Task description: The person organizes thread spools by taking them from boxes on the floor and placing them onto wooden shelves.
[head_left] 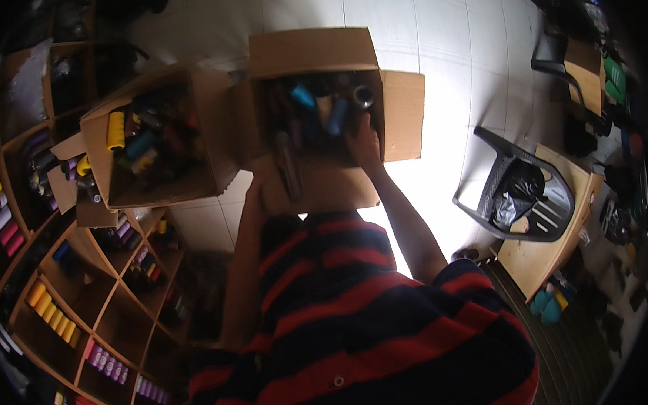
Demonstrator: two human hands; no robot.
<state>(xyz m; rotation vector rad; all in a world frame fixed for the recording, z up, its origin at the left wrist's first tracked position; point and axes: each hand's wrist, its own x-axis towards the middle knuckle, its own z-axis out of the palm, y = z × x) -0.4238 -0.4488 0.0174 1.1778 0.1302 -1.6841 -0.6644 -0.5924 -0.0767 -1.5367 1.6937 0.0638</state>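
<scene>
An open cardboard box [311, 52] stands in front of me with its flaps folded out. Thread spools lie jumbled in its dark inside, among them a bright blue spool [303, 96], a grey-blue spool [337, 117] and a cone [363, 96] with a pale ring-shaped end. My right hand [365, 140] reaches in at the right side, close to the grey-blue spool and the cone; shadow hides its fingertips. At the near left corner, my left hand [258, 192] is against the box by the flaps, its fingers not distinct. A long greyish object [289, 167] leans at the near inner wall.
To the left, a second open box [215, 127] holds mixed spools, including a yellow spool [115, 130]. Wooden cubbyhole shelves [98, 272] with rows of thread line the left side. At right, a black plastic chair [480, 208] with a black bag stands by a wooden table [538, 252].
</scene>
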